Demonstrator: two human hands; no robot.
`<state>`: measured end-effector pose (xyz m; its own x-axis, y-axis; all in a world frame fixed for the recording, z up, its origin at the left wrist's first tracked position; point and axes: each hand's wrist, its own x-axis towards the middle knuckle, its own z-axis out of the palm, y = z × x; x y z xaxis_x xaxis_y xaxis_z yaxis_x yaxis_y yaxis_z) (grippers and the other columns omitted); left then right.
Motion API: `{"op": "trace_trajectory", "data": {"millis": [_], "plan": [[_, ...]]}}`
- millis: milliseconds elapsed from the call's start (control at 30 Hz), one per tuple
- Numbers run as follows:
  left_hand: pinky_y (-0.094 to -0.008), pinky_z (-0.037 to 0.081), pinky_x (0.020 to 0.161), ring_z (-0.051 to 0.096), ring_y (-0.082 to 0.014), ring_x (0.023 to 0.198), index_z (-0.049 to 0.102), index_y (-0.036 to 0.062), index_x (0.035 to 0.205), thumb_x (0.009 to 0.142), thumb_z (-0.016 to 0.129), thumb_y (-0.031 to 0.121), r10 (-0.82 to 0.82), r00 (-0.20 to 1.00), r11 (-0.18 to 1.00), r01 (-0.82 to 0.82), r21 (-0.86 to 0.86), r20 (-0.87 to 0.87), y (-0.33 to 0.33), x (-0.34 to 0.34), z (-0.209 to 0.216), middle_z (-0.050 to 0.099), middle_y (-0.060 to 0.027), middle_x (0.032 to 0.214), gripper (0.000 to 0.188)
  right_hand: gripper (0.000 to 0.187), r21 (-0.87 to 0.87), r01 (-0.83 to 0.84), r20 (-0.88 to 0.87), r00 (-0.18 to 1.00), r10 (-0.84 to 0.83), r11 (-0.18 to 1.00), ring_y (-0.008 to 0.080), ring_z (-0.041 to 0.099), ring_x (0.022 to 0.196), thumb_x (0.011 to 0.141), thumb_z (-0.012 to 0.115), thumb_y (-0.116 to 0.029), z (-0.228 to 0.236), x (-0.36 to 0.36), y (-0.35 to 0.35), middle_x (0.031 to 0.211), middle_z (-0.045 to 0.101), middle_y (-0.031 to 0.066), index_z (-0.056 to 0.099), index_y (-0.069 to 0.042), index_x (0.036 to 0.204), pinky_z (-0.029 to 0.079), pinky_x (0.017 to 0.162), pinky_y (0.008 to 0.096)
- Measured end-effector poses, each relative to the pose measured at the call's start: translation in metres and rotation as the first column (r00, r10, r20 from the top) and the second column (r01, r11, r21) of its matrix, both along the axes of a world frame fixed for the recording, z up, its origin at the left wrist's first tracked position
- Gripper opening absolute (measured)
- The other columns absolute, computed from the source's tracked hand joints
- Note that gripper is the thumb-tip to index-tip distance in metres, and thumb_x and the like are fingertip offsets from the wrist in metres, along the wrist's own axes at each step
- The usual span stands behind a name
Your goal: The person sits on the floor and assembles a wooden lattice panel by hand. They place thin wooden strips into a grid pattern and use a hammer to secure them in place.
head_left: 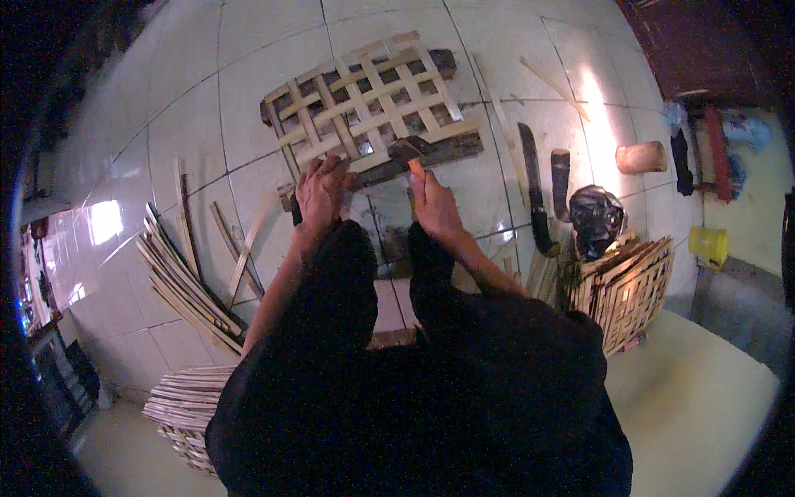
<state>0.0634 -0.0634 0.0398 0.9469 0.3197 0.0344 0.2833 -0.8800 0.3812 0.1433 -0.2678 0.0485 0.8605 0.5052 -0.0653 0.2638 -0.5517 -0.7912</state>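
A lattice panel woven from pale bamboo strips (383, 98) lies ahead of me, its near edge along a dark wooden plank (381, 171). Another dark board shows under the panel's far side. My right hand (436, 205) is wrapped round the orange handle of a hammer (406, 149). The dark hammer head is over the near edge of the panel, by the plank. Left of it, my left hand (321, 195) rests at the panel's near edge with fingers bent and drawn together. What those fingertips hold, if anything, is too small to make out.
On the right lie a dark-bladed machete (534, 186), a black plastic bag (596, 219), a wooden cylinder (641, 157) and a stack of woven panels (633, 294). Loose bamboo strips (186, 286) lie on the left tiles, above another strip bundle (186, 393). A yellow container (708, 246) stands farther right.
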Motion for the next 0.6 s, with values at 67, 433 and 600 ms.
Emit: {"op": "trace_trajectory", "data": {"millis": [67, 433, 600], "plan": [[-0.0424, 0.043, 0.087, 0.052, -0.0263, 0.107, 0.066, 0.0148, 0.104, 0.083, 0.06, 0.03, 0.015, 0.999, 0.999, -0.017, 0.046, 0.036, -0.001, -0.01, -0.008, 0.058, -0.0007, 0.108, 0.027, 0.036, -0.04, 0.06, -0.104, 0.993, -0.064, 0.997, 0.0454, 0.062, 0.081, 0.099, 0.04, -0.031, 0.024, 0.003, 0.003, 0.094, 0.065, 0.0243, 0.051, -0.001, 0.115, 0.048, 0.067, 0.0537], [-0.0401, 0.044, 0.09, 0.054, -0.0247, 0.107, 0.063, 0.0157, 0.11, 0.084, 0.061, 0.03, -0.098, 0.994, 0.993, 0.093, 0.077, 0.055, 0.002, 0.0, -0.005, 0.059, -0.0006, 0.11, 0.03, 0.044, 0.007, 0.064, -0.2, 0.978, -0.061, 0.998, 0.0286, 0.057, 0.06, 0.099, 0.039, -0.043, 0.009, 0.001, 0.002, 0.07, 0.057, 0.0138, 0.052, -0.002, 0.103, 0.044, 0.053, 0.0359], [-0.041, 0.041, 0.093, 0.051, -0.0262, 0.111, 0.06, 0.0125, 0.113, 0.083, 0.061, 0.029, -0.106, 0.992, 0.994, 0.103, 0.045, 0.07, -0.011, 0.005, 0.007, 0.056, -0.0051, 0.114, 0.034, 0.045, 0.253, 0.082, -0.308, 0.951, 0.0, 0.964, 0.0086, 0.04, 0.051, 0.097, 0.038, -0.052, -0.056, -0.01, -0.01, 0.061, 0.04, -0.0021, 0.047, -0.008, 0.089, 0.033, 0.044, 0.0247]]}}
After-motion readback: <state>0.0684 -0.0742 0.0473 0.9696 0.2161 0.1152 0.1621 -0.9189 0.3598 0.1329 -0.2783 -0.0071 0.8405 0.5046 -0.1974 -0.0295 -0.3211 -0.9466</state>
